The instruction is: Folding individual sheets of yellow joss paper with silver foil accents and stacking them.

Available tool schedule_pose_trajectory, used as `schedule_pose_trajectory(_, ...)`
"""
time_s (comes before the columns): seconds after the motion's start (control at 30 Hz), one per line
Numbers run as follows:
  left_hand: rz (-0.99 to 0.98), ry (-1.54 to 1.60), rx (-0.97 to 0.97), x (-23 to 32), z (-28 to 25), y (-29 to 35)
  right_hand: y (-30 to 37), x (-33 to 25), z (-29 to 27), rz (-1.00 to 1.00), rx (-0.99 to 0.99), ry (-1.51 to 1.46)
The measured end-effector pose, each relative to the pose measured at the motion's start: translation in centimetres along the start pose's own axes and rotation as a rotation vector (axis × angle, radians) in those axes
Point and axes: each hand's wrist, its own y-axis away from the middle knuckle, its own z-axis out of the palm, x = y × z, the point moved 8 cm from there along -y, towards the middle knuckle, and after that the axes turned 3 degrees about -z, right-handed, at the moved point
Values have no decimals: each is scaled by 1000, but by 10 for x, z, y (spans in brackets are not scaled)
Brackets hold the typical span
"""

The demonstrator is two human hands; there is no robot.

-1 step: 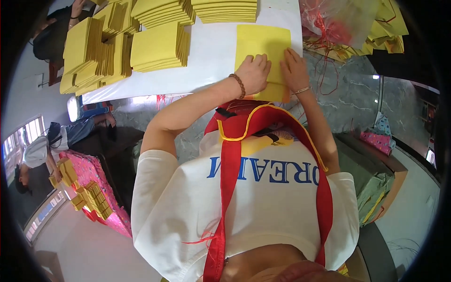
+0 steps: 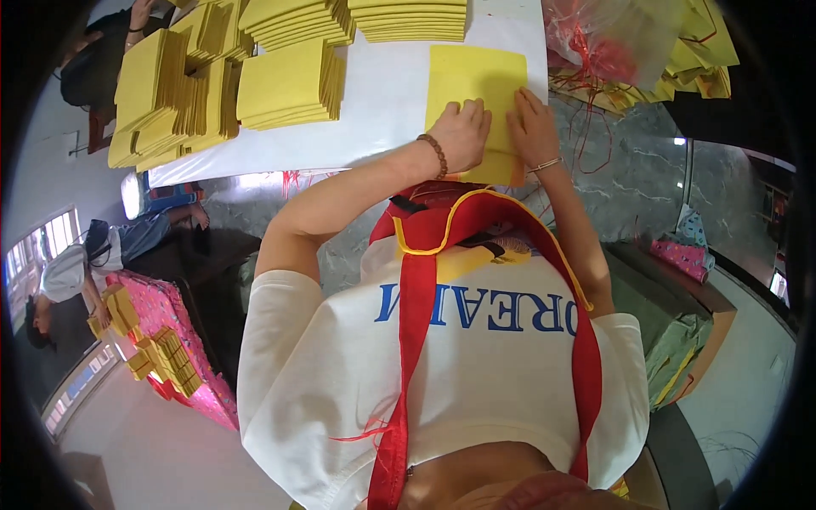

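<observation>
A yellow sheet of paper point(image 2: 476, 76) lies near the right end of the white-covered table, its near end by the table's front edge. My left hand point(image 2: 461, 134) rests on the sheet's middle, fingers curled against it; a brown bead bracelet circles that wrist. Along the sheet's right edge lies my right hand point(image 2: 534, 127), fingers stretched forward, a thin bangle at its wrist. Below the hands a crease crosses the paper. Whether my left fingers pinch a fold is hard to see.
Stacks of folded yellow paper point(image 2: 285, 89) fill the table's left and far side. A clear plastic bag point(image 2: 616, 38) with red strings sits beyond the right edge. At far left another person point(image 2: 68, 276) is beside a pink-covered table point(image 2: 208, 374) holding yellow bundles. A green-wrapped box point(image 2: 671, 340) stands right.
</observation>
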Motion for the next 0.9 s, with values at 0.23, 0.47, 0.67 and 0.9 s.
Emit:
schedule_pose_trajectory(0.23,-71,-63,228,-6,3,-2,0,7,-7,162,35,-454)
schedule_pose_trajectory(0.47,-64,172,672,-70,-124,50,42,5,-37,387,420,-827)
schedule_pose_trajectory(0.67,-343,-394,525,-193,-128,135,52,0,-27,251,331,-577)
schedule_pose_trajectory(0.9,-417,-234,164,-243,-59,170,50,-19,-14,234,239,-623)
